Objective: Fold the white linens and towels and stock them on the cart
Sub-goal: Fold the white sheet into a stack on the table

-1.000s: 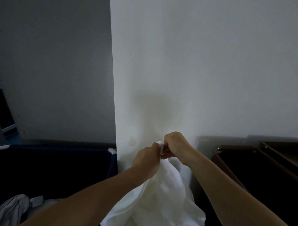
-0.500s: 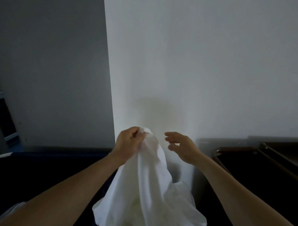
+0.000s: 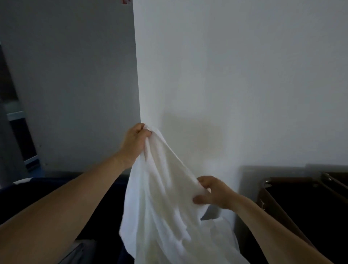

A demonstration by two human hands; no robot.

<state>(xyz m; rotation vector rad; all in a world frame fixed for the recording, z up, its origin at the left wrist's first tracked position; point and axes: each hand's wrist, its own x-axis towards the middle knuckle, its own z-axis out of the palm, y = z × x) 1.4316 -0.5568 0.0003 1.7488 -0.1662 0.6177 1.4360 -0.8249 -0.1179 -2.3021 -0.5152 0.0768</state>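
Two hands: both hold one white cloth (image 3: 163, 207).
Left hand (image 3: 134, 141): raised high, arm stretched out, fingers bunched tight round the cloth's top.
Right hand (image 3: 214, 192): lower, thumb and fingers pinch the cloth's edge.
Cloth: hangs down below both grips, in front of the wall (image 3: 235, 75).

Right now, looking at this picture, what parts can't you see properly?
Head view, the only one:
- White linen: its lower end runs off the bottom edge, so its whole shape and size are unknown.
- Left hand: the fingertips are buried in the bunched cloth of its grip.
- Brown-framed bin: the inside is too dark to show any contents.
- Red mark: cut off by the top edge, so it cannot be identified.
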